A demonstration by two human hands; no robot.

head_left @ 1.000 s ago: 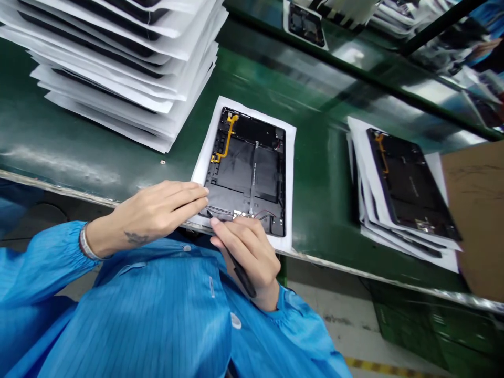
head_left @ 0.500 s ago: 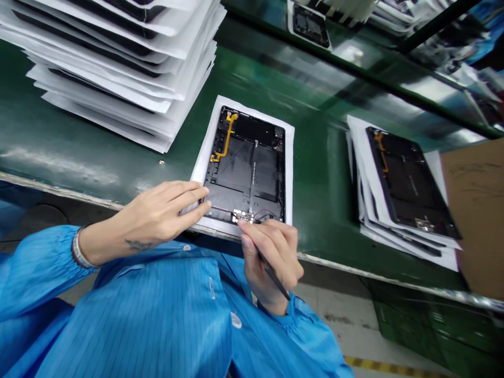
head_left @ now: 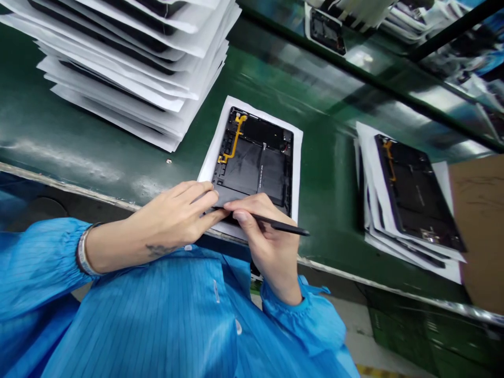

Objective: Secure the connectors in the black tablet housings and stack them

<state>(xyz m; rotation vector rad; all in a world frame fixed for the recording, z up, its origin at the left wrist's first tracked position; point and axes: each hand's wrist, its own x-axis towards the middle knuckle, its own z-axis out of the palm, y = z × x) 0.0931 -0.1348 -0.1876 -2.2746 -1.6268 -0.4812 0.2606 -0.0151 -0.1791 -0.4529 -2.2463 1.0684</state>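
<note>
Black tablet housing (head_left: 252, 163), thin, stiff but fragile, best taken by its edges, lies on a white sheet (head_left: 208, 173) on the green table (head_left: 79, 142); open left hand (head_left: 177, 212) rests flat on it, right hand (head_left: 268, 236) pinches a black stylus (head_left: 283, 226).

Over by the bench, the smock (head_left: 137, 320) is bright blue with fine darker stripes. The tablet housing (head_left: 252, 168) is black, crossed by a yellow flex cable (head_left: 235, 139), on white paper (head_left: 297, 173). The pick (head_left: 283, 226) is black; the workbench (head_left: 79, 121) glossy dark green.
</note>
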